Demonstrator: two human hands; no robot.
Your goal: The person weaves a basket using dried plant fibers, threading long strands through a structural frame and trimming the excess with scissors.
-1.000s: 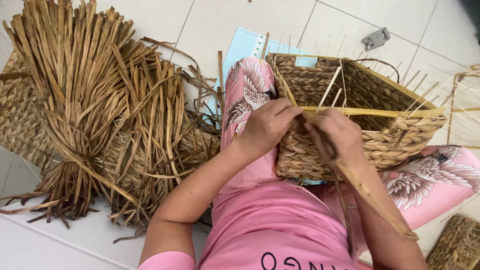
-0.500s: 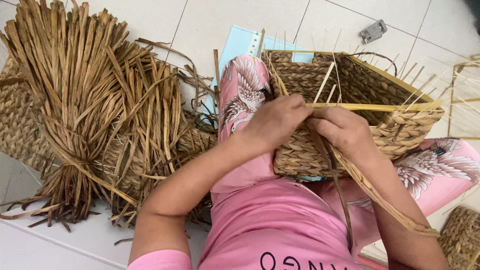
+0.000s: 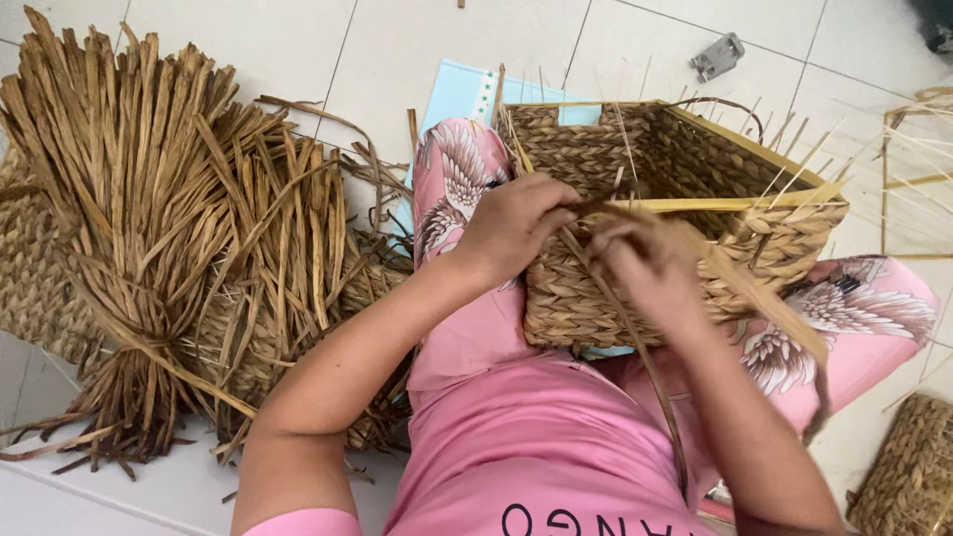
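A rectangular woven straw basket point(image 3: 685, 169) rests on my lap, its near rim towards me. My left hand point(image 3: 516, 226) pinches a dried straw strand point(image 3: 635, 347) at the basket's near rim. My right hand point(image 3: 645, 263), blurred by motion, grips the same strand and a wider flat strip point(image 3: 764, 298) that trails off to the right. The strand hangs down over my pink clothing. Thin upright stakes stick up from the basket's rim.
A big tied bundle of dried straw point(image 3: 149, 228) lies on the white tiled floor at the left, over a woven mat point(image 3: 35, 288). A light blue sheet point(image 3: 462, 94) lies under the basket. A small metal bracket point(image 3: 720, 55) sits far back. Another woven piece point(image 3: 908, 476) is at bottom right.
Both hands have shifted along the basket's near rim while working the strand; the right hand has pulled the flat strip outward to the right. The view has tilted slightly.
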